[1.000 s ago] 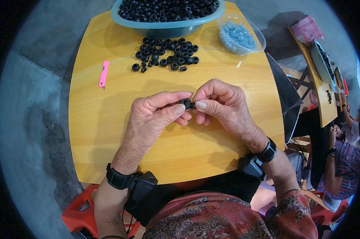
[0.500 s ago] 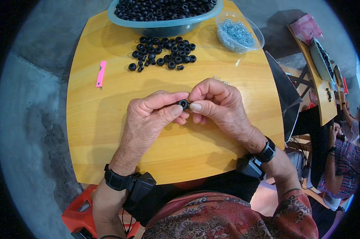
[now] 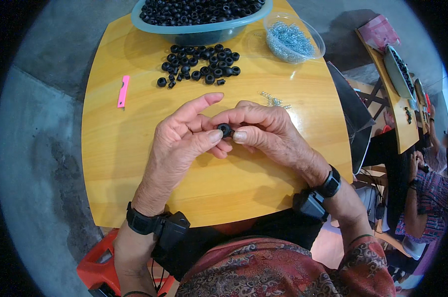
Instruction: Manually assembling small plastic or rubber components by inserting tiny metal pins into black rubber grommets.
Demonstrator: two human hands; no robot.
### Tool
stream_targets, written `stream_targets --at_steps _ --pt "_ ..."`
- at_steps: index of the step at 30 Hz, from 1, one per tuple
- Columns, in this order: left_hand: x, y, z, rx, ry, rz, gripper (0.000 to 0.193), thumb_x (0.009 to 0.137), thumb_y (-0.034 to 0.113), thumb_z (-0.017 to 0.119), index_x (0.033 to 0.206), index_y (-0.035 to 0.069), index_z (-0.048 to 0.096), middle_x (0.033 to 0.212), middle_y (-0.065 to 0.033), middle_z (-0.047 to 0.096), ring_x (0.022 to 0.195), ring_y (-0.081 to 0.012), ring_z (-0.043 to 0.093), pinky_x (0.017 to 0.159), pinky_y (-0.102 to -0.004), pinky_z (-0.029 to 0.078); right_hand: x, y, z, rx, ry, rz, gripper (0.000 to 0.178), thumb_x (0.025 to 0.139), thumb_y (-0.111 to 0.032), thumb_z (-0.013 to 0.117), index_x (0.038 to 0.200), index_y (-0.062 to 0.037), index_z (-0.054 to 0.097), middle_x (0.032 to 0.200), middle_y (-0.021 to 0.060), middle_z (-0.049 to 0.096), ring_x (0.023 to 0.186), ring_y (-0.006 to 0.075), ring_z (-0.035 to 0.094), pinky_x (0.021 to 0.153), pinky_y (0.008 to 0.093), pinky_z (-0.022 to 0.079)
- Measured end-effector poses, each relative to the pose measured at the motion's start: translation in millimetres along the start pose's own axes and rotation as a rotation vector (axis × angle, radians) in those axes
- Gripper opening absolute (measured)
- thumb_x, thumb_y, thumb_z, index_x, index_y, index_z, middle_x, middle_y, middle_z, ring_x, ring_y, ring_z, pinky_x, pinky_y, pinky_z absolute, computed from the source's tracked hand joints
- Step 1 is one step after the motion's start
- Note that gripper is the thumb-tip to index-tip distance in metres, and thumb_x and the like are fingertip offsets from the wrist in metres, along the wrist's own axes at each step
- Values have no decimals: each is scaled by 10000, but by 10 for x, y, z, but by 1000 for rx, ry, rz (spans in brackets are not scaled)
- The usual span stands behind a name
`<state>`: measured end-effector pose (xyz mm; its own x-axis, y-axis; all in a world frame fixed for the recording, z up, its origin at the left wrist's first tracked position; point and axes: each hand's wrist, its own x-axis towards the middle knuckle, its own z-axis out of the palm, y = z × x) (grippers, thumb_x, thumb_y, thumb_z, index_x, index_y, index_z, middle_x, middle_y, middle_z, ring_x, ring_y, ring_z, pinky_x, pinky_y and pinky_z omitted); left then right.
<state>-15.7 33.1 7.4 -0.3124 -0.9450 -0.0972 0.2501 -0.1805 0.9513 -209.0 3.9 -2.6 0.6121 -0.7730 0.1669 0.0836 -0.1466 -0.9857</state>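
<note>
Over the middle of the table, both hands meet at one small round black plastic piece (image 3: 224,129) with a hole in it, like the body of a cord lock. My left hand (image 3: 177,136) pinches it between thumb and curled fingers, its index finger raised away. From the right, my right hand (image 3: 271,129) also grips it, thumb at its side and index finger across its top. Any smaller part between the fingertips is hidden. Beyond the right hand lie several loose metal springs (image 3: 273,100). Scattered black pieces (image 3: 204,64), some round and some small cylinders, lie farther off.
A pale blue basin (image 3: 199,30) full of black pieces stands at the table's far edge. Right of it is a clear tub (image 3: 319,47) of springs. A pink cutter (image 3: 123,91) lies at left. People sit by another table (image 3: 399,119) at far right.
My left index finger has lifted off the black piece. The right index finger has shifted left, over its top. More of the loose springs shows behind my right hand.
</note>
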Motion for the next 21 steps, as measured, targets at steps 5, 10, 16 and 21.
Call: stream_targets --at_steps 5,10,16,21 --pt "-6 2 -18 -170 -9 -90 494 849 30 579 1310 -10 408 988 -126 637 746 -150 646 665 -236 540 -11 -68 -19 -21 -11 60 262 898 -223 579 1097 -65 644 853 27 600 826 111 554 765 253 437" --pt "-2 -51 -27 -324 35 -202 374 861 67 607 1211 -12 500 914 -113 648 753 -157 655 669 -239 550 -19 -29 -2 -69 36 40 253 895 -217 582 1086 -63 645 830 26 590 786 107 540 742 248 435" --pt "-41 -24 -67 -284 -3 -282 224 887 132 594 1046 -25 589 871 -103 659 742 -144 655 660 -228 550 27 -41 -20 -316 73 -135 248 880 -228 594 1048 -53 643 773 39 584 759 153 553 717 271 443" --pt "-57 38 -117 -321 -44 -323 234 886 169 603 1023 -21 609 849 -98 659 700 -120 643 631 -216 541 45 -54 -16 -394 53 -145 265 859 -226 609 1040 -33 639 767 52 581 749 181 554 707 284 444"
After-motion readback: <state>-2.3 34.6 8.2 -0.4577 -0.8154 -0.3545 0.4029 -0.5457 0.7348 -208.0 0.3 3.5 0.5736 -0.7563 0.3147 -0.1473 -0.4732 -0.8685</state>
